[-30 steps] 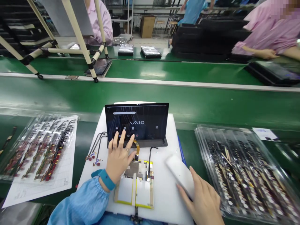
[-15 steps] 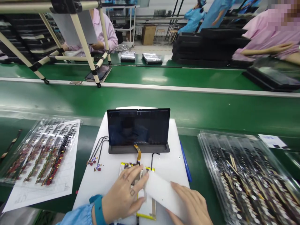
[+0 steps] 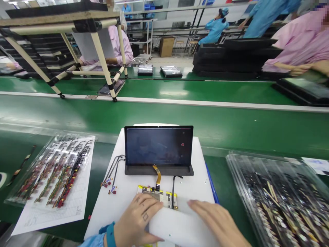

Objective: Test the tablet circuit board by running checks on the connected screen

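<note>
Both hands are on a white, smooth slab-like piece (image 3: pixel 180 223) over the lower part of a circuit board assembly. My left hand (image 3: pixel 138 219), with a teal wristband, has its thumb and fingers closed on the slab's left end. My right hand (image 3: pixel 216 219) wraps over the right side; its thumb is hidden. Beyond the slab shows the circuit board (image 3: pixel 154 193) with yellow tape edges. A gold flex cable (image 3: pixel 158 175) runs from it to a tablet screen (image 3: pixel 158 145) standing upright in a dark holder, now lit with a red dot. A black cable (image 3: pixel 173 192) lies across the board's right.
Small cable boards (image 3: pixel 110 185) lie left on the white work mat (image 3: pixel 102 212). A clear tray of cable parts (image 3: pixel 59 171) sits left on paper, another clear tray (image 3: pixel 282 192) right. A blue tool (image 3: pixel 212 185) lies along the mat's right edge. Co-workers sit beyond the green bench (image 3: pixel 205 127).
The white slab has swung level across the lower board, and my left hand has closed on its left end. The tablet screen has changed from dark to a lit display. The camera view has shifted.
</note>
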Available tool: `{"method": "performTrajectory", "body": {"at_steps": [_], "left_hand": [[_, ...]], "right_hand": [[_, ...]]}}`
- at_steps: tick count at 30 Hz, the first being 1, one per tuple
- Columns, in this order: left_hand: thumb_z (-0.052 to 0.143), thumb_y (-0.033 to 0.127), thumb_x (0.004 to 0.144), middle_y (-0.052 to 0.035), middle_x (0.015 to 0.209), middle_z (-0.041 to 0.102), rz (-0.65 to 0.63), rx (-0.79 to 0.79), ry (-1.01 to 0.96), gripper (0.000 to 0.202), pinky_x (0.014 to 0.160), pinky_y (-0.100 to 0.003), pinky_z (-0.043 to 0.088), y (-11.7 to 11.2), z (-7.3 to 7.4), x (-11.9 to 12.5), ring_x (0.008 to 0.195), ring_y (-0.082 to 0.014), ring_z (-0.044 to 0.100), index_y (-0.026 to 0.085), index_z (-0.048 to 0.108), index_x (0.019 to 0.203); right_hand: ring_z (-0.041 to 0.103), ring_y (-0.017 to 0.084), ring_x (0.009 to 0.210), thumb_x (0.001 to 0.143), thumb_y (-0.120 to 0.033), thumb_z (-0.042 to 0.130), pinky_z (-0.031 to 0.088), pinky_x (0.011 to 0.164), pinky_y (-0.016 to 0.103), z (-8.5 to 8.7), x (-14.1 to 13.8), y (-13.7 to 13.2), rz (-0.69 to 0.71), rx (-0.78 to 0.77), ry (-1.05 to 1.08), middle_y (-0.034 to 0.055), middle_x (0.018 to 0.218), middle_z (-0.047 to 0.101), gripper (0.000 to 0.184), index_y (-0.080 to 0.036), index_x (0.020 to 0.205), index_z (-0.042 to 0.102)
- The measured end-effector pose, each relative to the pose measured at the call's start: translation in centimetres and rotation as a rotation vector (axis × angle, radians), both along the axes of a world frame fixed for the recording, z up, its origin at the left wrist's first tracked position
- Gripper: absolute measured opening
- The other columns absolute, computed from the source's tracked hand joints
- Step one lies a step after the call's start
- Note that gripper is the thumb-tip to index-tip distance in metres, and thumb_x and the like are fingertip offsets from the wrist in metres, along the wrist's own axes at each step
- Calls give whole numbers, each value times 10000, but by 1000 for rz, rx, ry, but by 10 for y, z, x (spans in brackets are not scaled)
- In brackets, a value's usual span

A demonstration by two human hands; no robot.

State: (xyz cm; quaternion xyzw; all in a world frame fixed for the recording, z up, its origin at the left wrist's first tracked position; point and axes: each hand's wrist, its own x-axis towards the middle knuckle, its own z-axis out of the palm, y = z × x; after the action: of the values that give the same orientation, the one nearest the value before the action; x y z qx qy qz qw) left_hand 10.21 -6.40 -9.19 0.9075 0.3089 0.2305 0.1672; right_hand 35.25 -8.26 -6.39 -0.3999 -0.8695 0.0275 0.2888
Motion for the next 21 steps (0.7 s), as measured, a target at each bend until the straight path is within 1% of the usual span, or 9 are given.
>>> {"method": "performTrajectory", "body": {"at_steps": [1, 3, 6, 8, 10, 12, 16, 18, 21], "left_hand": [[552, 449, 810, -123, 958, 672, 13, 8, -25, 549, 777, -375, 497, 0, -1, 0, 882, -235, 614, 123, 419, 1231], [540, 440, 820, -122, 954, 675, 33, 30, -64, 530, 773, -374, 494, 0, -2, 1, 874, -235, 616, 125, 420, 1229], [528, 458, 830, -120, 933, 681, 26, 63, -77, 516, 761, -363, 498, 0, -1, 1, 854, -230, 621, 119, 444, 1210], [537, 488, 824, -120, 936, 684, 12, 67, -63, 540, 759, -352, 503, 1, -2, 0, 846, -224, 624, 117, 455, 1207], [545, 490, 823, -119, 959, 685, 0, 63, -48, 560, 773, -342, 506, 1, -4, -3, 863, -218, 624, 116, 448, 1230], [529, 492, 837, -120, 990, 681, -10, 60, -30, 571, 797, -334, 502, 1, -9, -5, 896, -214, 621, 115, 438, 1256], [345, 568, 886, -125, 1017, 676, -36, 94, 0, 614, 813, -321, 495, 3, -21, -9, 918, -206, 619, 111, 433, 1285], [295, 555, 901, -123, 1004, 679, -52, 118, 4, 619, 799, -310, 499, 5, -27, -9, 910, -200, 622, 115, 406, 1322], [295, 489, 927, -108, 971, 686, -85, 149, -10, 580, 777, -285, 505, 9, -35, -10, 883, -187, 629, 125, 350, 1374]], "right_hand": [[588, 164, 850, 931, -375, 383, 467, 682, 250, 0, 5, 4, -71, -2, 68, 23, 974, 630, 384, -206, 1272, 435], [583, 153, 854, 942, -388, 369, 467, 682, 233, -8, 15, 13, -243, -22, 208, 17, 968, 613, 353, -235, 1251, 443], [571, 157, 881, 947, -352, 367, 466, 715, 252, -33, 23, 30, -463, -116, 372, 30, 1020, 580, 292, -231, 1192, 472], [559, 173, 911, 940, -338, 391, 461, 752, 286, -49, 22, 45, -539, -82, 417, 46, 1057, 565, 296, -220, 1203, 457], [533, 196, 980, 930, -344, 413, 449, 806, 326, -60, 17, 61, -549, -29, 421, 61, 1104, 544, 335, -218, 1240, 427], [490, 220, 1060, 923, -355, 425, 426, 865, 369, -64, 12, 76, -526, 23, 413, 74, 1156, 518, 386, -219, 1282, 387], [406, 251, 1163, 917, -357, 430, 368, 944, 439, -68, 5, 99, -464, 92, 371, 90, 1253, 463, 467, -213, 1344, 306], [378, 260, 1192, 918, -351, 424, 343, 965, 464, -69, 3, 108, -439, 107, 335, 89, 1292, 441, 493, -208, 1362, 265], [354, 263, 1215, 921, -339, 410, 335, 968, 464, -67, -1, 119, -421, 128, 276, 82, 1313, 430, 500, -202, 1369, 236]]}}
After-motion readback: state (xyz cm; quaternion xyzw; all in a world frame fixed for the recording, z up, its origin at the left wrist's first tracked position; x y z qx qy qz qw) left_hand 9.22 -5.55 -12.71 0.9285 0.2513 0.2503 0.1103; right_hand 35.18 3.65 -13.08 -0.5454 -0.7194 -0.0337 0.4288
